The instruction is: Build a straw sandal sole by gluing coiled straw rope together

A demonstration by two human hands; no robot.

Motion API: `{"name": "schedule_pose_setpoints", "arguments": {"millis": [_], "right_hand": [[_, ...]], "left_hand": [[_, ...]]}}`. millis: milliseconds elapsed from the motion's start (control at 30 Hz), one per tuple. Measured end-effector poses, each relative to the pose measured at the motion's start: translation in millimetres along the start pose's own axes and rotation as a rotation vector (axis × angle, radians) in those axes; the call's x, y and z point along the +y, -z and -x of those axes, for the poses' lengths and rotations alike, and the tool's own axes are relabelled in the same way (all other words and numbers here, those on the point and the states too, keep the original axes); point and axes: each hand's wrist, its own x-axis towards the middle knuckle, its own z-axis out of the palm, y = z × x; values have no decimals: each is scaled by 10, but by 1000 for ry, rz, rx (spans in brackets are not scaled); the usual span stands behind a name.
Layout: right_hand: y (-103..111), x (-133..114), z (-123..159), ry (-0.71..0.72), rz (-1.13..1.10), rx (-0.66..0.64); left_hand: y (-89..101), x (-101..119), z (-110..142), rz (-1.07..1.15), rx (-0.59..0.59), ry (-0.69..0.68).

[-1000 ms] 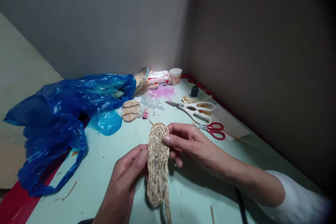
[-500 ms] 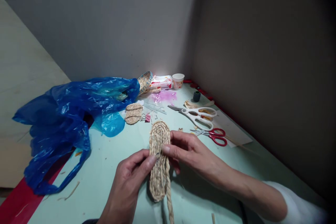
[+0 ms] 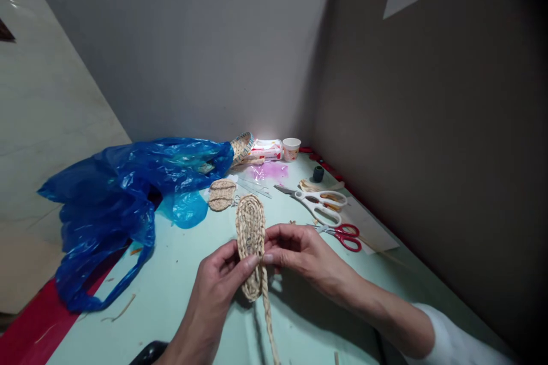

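An oblong braided coil [image 3: 250, 219] is held over the bench [image 3: 180, 291], its long axis pointed almost straight away from the body. Its near half is gripped from both sides, and the far half is left projecting beyond the grip. By the left hand [image 3: 219, 276] it is clasped, thumb laid on top; by the right hand [image 3: 306, 251] its right edge is pinched, beside the trailing braid [image 3: 268, 313]. Both grips are drawn nearly closed, though some fingertips are hidden. Farther off, a woven oval [image 3: 221, 195] is seen.

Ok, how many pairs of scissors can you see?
2. The white-handled pair lies beyond the right hand; the red-handled pair lies between that pair and the hand. Any under the blue bag would be hidden.
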Motion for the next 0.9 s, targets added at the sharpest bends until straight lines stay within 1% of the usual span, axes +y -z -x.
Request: {"name": "schedule_pose_setpoints", "arguments": {"millis": [100,200,367,467,533,633,733,900], "right_hand": [[6,-54,11,29,141,15],[14,-117,28,68,198,53],[72,-146,55,112,309,145],[111,-107,47,146,267,171],[97,-103,38,126,234,157],[-6,-165,29,96,335,137],[-175,-278,8,106,451,94],[-458,-416,-69,180,633,58]], "left_hand": [[2,34,-5,105,5,14],[5,93,-21,207,7,1],[66,213,-66,310,61,-144],[134,298,-87,338,122,-217],[178,350,-92,351,156,-249],[216,396,-87,373,176,-277],[210,408,-71,390,152,-295],[181,434,-39,413,131,-320]]}}
